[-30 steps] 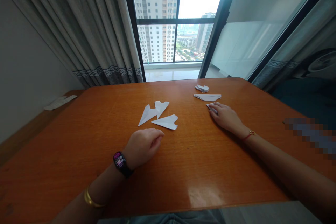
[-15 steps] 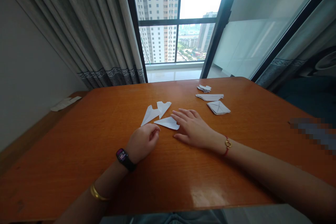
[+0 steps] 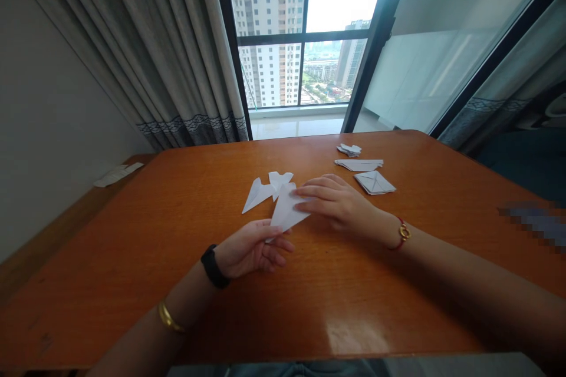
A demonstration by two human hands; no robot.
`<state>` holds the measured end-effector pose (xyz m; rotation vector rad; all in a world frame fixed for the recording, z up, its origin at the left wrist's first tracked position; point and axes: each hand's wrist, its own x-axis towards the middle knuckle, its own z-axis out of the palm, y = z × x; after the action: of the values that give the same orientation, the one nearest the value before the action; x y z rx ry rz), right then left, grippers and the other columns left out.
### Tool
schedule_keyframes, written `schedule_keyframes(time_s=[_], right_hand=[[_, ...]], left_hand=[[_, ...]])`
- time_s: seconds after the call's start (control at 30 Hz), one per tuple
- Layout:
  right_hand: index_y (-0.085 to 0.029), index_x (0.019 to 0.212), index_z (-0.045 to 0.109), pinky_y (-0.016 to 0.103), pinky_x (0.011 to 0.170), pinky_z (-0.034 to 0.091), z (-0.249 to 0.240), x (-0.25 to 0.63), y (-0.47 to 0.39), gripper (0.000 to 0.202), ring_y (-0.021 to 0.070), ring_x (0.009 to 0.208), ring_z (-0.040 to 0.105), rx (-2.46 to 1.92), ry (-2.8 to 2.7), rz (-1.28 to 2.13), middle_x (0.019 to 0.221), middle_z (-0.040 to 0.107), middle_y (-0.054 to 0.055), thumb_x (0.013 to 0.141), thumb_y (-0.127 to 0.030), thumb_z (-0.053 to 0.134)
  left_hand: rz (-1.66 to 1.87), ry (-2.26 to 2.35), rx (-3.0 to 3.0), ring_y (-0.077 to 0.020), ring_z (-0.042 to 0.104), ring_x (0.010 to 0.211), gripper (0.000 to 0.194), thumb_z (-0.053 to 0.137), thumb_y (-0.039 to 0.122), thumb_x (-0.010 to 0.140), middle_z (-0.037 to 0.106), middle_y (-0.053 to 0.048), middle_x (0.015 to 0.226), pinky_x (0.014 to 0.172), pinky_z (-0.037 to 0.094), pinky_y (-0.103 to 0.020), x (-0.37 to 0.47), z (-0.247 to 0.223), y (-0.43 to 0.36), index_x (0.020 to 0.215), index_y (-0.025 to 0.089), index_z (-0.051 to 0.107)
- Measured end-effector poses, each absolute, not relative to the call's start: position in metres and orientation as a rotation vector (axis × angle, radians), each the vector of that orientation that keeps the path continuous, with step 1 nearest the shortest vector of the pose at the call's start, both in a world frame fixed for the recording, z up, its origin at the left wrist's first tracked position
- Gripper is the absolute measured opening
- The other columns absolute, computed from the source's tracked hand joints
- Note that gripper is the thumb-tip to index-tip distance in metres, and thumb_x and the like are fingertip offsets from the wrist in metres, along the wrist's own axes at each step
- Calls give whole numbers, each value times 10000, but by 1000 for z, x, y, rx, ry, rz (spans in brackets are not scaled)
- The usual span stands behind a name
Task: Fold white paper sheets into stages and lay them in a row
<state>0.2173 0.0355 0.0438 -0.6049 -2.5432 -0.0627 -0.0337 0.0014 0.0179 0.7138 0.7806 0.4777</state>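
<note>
A white folded paper airplane (image 3: 288, 210) is held up off the table between my two hands. My left hand (image 3: 252, 247) pinches its pointed end between thumb and fingers, palm turned up. On the wide end are the fingers of my right hand (image 3: 338, 200), closed over the paper's right edge; the right thumb is hidden. Just behind, two more folded paper pieces lie on the table: a pointed paper airplane (image 3: 256, 194) and a smaller folded paper (image 3: 279, 179) that touches it and is partly covered by the held one.
Toward the back right of the brown wooden table (image 3: 145, 259) lie a square folded paper (image 3: 375, 182), a long folded paper strip (image 3: 359, 164) and a small stack of folded paper (image 3: 349, 150). A pale flat item (image 3: 118, 174) rests at the far left. Behind stand a curtain and window.
The paper airplane that lay flat beside my right hand is now lifted and turned, its tip toward me. My left hand has opened from a curl and taken its tip.
</note>
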Motion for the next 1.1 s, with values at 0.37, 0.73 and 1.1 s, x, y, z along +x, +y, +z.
schedule_keyframes(time_s=[0.37,0.73,1.1], right_hand=[[-148,580,612,303,608,416,3,163,156,296,248,707,606,-1850,-1701,758,614,632,83,635,-422,709],[-207,659,369,210,407,271,40,186,103,298,66,424,322,-1390,-1296,992,572,408,-52,823,-447,436],[-162,588,498,221,500,291,32,151,66,298,90,542,392,-1266,-1850,985,568,471,-41,745,-403,579]], left_hand=[[430,795,820,-166,690,579,347,711,304,742,716,-105,810,486,532,-210,-26,10,-6,920,154,455],[946,878,751,-194,658,968,399,630,89,766,649,-119,1102,849,500,-306,-16,5,-4,1120,177,469],[938,850,745,-185,682,784,346,615,306,816,680,-105,925,743,538,-319,-16,1,-3,1093,150,479]])
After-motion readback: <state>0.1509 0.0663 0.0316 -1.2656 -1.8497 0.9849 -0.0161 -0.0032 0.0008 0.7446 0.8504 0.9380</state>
